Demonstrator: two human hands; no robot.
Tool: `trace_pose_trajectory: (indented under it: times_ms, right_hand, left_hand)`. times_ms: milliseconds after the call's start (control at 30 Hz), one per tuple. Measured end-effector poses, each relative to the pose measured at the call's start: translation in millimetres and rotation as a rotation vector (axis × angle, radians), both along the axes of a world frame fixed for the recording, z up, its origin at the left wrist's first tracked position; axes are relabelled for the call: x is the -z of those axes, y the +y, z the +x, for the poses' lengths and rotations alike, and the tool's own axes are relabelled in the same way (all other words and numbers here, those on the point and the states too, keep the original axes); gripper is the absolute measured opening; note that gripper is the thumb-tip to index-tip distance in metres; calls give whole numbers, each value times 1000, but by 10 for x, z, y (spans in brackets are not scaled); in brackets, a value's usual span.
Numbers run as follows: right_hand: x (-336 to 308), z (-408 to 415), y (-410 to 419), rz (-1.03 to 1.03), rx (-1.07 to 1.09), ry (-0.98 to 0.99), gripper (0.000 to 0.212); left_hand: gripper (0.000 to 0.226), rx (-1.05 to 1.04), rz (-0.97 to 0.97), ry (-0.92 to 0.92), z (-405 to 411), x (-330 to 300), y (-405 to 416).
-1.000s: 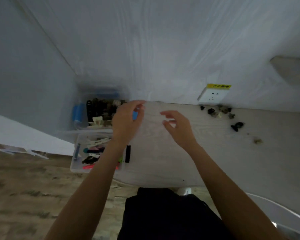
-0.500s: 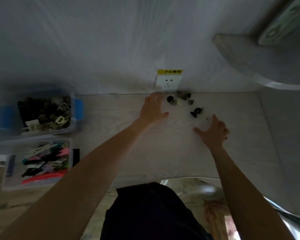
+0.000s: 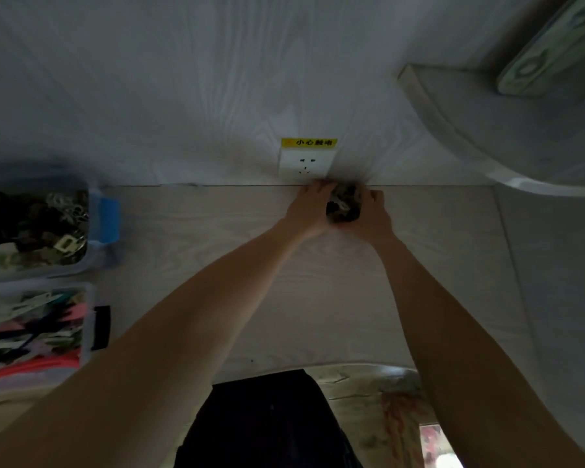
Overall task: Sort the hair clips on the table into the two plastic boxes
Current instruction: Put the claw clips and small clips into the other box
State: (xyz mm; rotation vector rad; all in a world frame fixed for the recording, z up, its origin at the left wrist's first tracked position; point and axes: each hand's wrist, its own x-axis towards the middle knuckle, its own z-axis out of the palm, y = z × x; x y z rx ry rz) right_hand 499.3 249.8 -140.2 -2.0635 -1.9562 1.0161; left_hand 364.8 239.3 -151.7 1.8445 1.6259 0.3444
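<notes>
Hair clips (image 3: 343, 206), a dark little heap, sat cupped between the left hand (image 3: 309, 207) and right hand (image 3: 372, 214), fingers curled round them. They looked light, stiff and prone to scatter, best scooped from underneath.

The pale wood-grain table (image 3: 217, 265) carries two plastic boxes (image 3: 95, 231) and clustered hair clips (image 3: 343, 206).

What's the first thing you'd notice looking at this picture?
Two hands, the left hand and the right hand, cup a dark pile of hair clips at the table's far edge, under a white wall socket. Far left sit two plastic boxes, already full of clips.
</notes>
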Motion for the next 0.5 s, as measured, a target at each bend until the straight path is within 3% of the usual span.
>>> trace_pose_trajectory:
  times_ms: [133, 267, 500]
  right_hand:
    - [9, 12, 103, -25, -100, -29, 79]
    - [3, -150, -181, 11, -144, -6, 64]
    - [73, -600, -973, 15, -247, 86, 59]
  left_hand:
    - [64, -32, -32, -101, -3, -47, 65]
    - [56, 6, -60, -73, -163, -103, -200]
    - [76, -20, -156, -35, -718, -80, -1018]
